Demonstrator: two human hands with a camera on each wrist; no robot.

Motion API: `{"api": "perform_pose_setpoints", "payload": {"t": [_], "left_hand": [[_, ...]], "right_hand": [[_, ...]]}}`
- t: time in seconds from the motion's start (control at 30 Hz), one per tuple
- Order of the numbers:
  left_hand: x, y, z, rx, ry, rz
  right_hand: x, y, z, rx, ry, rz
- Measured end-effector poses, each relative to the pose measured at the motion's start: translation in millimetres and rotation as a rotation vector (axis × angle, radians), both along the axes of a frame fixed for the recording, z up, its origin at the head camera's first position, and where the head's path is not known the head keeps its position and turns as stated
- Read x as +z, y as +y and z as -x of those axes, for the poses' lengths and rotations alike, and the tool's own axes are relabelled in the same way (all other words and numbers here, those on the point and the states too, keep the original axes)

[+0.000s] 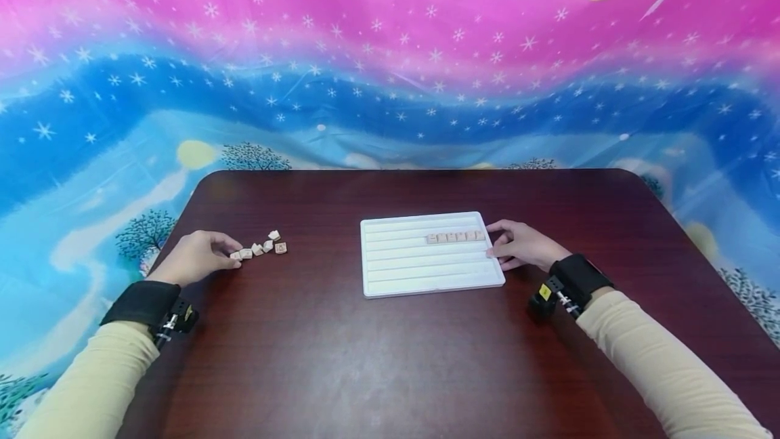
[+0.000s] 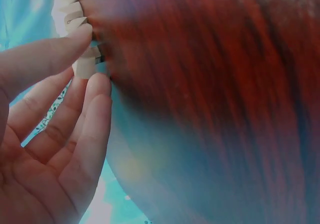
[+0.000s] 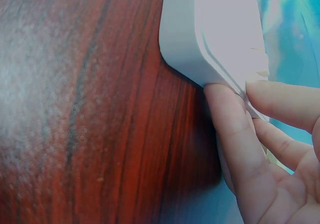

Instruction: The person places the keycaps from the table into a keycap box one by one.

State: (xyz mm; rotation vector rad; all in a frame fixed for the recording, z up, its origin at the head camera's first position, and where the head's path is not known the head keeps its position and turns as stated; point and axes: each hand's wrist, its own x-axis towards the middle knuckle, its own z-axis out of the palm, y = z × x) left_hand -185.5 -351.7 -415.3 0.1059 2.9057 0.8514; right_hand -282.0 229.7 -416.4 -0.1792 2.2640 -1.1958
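At the left of the table, my left hand (image 1: 198, 256) has thumb and fingers around the nearest of several small wooden letter blocks (image 1: 257, 249). In the left wrist view that wooden block (image 2: 85, 66) sits between the thumb and the fingertips. A white ridged tray (image 1: 420, 269) lies right of the table's middle. My right hand (image 1: 524, 244) grips its right edge, thumb over the rim and fingers against the outer side, as the right wrist view of the tray (image 3: 185, 39) shows. A row of wooden blocks (image 1: 455, 237) stands in an upper groove, against the tray's right end.
The dark reddish wooden table (image 1: 341, 351) carries both groups of blocks and the tray. Behind it hangs a colourful printed cloth (image 1: 390, 87). Each wrist wears a black band with a small camera, the right one (image 1: 542, 300) close above the tabletop.
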Motion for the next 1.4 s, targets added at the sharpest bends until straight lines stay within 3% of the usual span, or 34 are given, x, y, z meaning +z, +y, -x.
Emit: {"api": "perform_pose_setpoints", "payload": {"t": [0.33, 0.83, 1.03, 1.17, 1.4], "left_hand": [[2.9, 0, 0.5, 0.047, 0.008, 0.015], [27.4, 9, 4.2, 0.051, 0.060, 0.006], [41.5, 28, 12.9, 0.031, 0.122, -0.009], [48.5, 45, 20.3, 0.003, 0.126, -0.032], [42.6, 89, 38.8, -0.046, 0.059, -0.085]], "right_hand": [[0.4, 1, -1.0, 0.005, 0.005, -0.003], [2.0, 0, 0.0, -0.001, 0.006, -0.008], [2.5, -1, 0.9, 0.002, 0.014, -0.005], [2.9, -1, 0.5, 0.007, 0.013, -0.003], [-1.0, 0, -2.7, -0.012, 0.004, -0.007]]}}
